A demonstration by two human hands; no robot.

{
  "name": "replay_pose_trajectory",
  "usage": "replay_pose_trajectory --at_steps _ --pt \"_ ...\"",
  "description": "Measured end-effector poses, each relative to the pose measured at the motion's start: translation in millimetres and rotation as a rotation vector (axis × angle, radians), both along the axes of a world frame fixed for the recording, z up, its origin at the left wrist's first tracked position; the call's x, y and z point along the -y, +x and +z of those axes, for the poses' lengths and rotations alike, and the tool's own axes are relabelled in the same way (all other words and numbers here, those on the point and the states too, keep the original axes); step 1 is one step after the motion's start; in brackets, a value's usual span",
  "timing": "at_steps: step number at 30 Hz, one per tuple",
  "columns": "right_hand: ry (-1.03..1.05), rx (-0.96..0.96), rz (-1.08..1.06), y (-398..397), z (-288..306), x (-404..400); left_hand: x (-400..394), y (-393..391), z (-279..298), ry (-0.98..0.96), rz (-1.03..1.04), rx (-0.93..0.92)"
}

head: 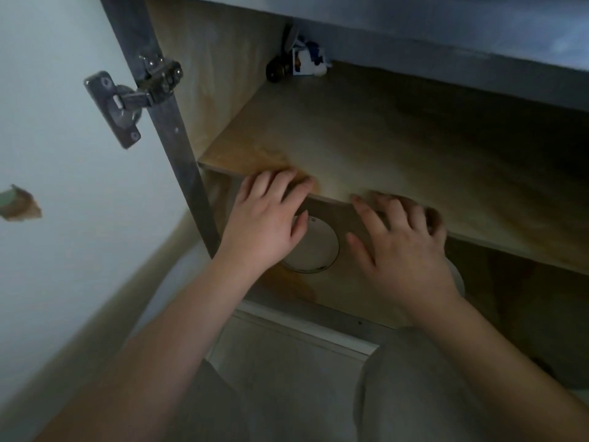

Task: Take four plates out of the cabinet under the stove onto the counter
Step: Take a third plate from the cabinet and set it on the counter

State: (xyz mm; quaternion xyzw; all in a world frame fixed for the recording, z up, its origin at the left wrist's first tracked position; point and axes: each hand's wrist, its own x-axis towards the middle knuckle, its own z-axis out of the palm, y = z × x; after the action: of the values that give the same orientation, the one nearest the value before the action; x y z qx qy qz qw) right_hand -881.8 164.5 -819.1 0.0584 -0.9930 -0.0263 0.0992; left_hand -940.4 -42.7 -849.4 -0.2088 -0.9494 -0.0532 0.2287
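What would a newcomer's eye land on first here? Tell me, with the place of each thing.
First the two bare hands at the centre: the left hand and right hand reach, fingers spread, at the front edge of the wooden shelf. Between them, on the level below, a white plate shows. A metal hinge stands out on the open door at the upper left.

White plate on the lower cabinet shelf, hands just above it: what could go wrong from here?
1. The round white plate sits under the wooden upper shelf; lifted steeply, it may knock the shelf's front edge.
2. Neither the left hand nor the right hand grips it yet, so a hasty one-sided pull could slip.
3. The cabinet is dim, so further plates are hard to see.
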Motion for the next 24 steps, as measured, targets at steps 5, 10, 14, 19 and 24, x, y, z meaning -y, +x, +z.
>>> replay_pose_trajectory --at_steps 5,10,14,19,24 --pt "-0.078 -0.192 0.088 7.7 -28.6 0.6 -1.0 -5.1 -12.0 -0.002 -0.03 -0.071" --pt "-0.1 -0.123 0.553 8.3 -67.6 -4.0 6.4 23.0 -61.2 0.089 -0.109 -0.098" --pt "-0.191 0.232 0.425 -17.3 -95.8 -16.0 17.3 36.3 -108.6 -0.024 -0.155 0.132" --pt "-0.237 0.514 0.27 -64.4 -156.2 -7.1 9.3 24.5 -168.6 -0.222 -0.013 0.755" --pt "-0.077 0.721 0.21 -87.1 -212.4 12.3 -6.2 -9.9 -203.8 -0.305 0.051 0.851"
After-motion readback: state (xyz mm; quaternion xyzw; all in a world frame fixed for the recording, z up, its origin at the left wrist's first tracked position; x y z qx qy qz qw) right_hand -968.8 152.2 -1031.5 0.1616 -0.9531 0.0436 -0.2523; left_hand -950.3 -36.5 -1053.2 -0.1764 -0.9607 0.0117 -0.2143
